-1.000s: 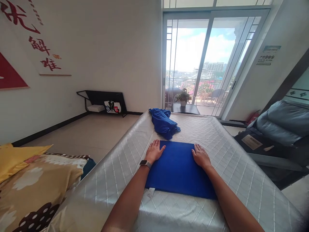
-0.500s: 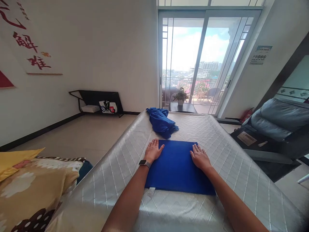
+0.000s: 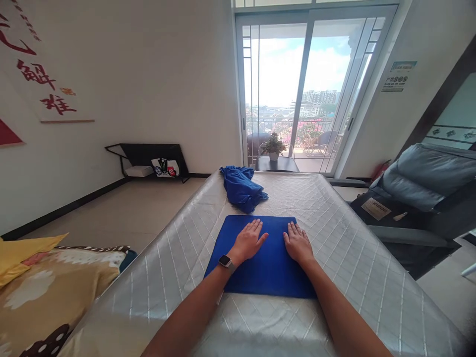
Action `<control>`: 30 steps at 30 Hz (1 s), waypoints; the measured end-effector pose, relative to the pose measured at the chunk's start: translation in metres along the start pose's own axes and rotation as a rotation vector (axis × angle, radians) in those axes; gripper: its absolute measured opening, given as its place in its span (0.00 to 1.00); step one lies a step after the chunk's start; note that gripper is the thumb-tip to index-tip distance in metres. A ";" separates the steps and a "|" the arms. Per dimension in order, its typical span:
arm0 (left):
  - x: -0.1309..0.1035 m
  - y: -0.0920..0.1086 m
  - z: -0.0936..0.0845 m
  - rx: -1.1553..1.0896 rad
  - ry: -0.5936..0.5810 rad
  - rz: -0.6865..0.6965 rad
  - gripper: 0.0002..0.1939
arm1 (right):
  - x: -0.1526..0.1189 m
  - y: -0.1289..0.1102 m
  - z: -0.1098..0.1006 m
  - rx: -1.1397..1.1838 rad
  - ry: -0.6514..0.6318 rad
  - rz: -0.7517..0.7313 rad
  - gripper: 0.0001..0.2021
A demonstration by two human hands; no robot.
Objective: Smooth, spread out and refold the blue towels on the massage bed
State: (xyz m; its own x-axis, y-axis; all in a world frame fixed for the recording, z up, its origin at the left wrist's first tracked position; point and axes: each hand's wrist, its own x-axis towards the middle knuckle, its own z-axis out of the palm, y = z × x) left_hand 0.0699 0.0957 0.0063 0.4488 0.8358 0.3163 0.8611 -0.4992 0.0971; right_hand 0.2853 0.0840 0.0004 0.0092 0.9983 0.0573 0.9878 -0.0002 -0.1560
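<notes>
A flat blue folded cloth lies on the silver quilted cover in front of me. My left hand rests palm down on its middle, fingers stretched out and thumb apart; a watch is on that wrist. Near the cloth's far right corner, my right hand also lies flat with the fingers extended. Neither hand grips anything. Just beyond the folded piece is a crumpled blue cloth, touched by neither hand. The white tag at the near edge is mostly hidden by my left forearm.
Patterned bedding lies low on the left. On the right stands a grey padded recliner. A potted plant sits on a dark chair by the sliding glass door. A black rack lies against the left wall.
My left hand has slid right, from the folded cloth's left edge onto its middle, uncovering the far left corner. The right hand stays near the far right corner. The camera view has shifted slightly.
</notes>
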 end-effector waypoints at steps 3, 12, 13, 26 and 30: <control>0.014 0.048 0.009 -0.062 -0.008 0.157 0.36 | -0.002 0.002 0.000 -0.019 0.004 -0.023 0.31; 0.035 0.059 0.028 -0.099 -0.111 0.018 0.37 | -0.002 0.004 0.001 0.002 0.003 -0.027 0.31; 0.032 0.050 0.026 -0.089 -0.119 0.000 0.38 | -0.001 0.003 0.001 0.012 0.007 -0.023 0.31; -0.033 -0.083 0.003 0.072 -0.175 -0.299 0.39 | 0.001 0.002 0.001 0.025 -0.026 0.015 0.32; -0.036 -0.087 0.005 0.056 -0.155 -0.291 0.40 | 0.000 0.001 -0.001 0.012 -0.025 0.018 0.32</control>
State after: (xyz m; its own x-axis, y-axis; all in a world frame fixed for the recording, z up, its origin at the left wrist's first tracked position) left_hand -0.0195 0.1105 -0.0183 0.2093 0.9685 0.1350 0.9684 -0.2244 0.1090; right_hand 0.2867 0.0836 0.0011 0.0230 0.9993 0.0295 0.9856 -0.0177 -0.1682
